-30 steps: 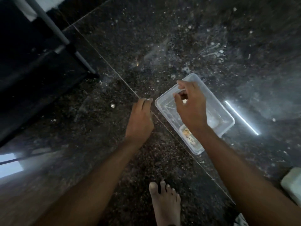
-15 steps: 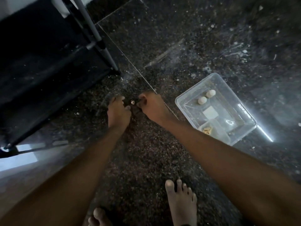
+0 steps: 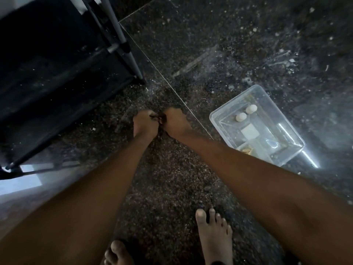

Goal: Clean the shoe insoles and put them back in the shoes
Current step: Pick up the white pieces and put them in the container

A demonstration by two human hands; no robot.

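Note:
My left hand and my right hand are down at the dark speckled floor, knuckles almost touching. Both have their fingers curled in around a small dark thing pinched between them; what it is cannot be made out. No shoe or insole shows in this view. A clear plastic tub lies on the floor to the right of my right hand, apart from it. Inside it are two white round pieces, a white square piece and some yellowish bits.
A black shoe rack with grey poles fills the upper left, close to my left hand. My two bare feet stand at the bottom edge. Pale crumbs and scraps litter the floor at the upper right. A tile joint runs diagonally past my hands.
My right hand left the tub and swung left to meet my left hand on the floor. The two hands closed together on the small thing. The view shifted left, showing more of the rack.

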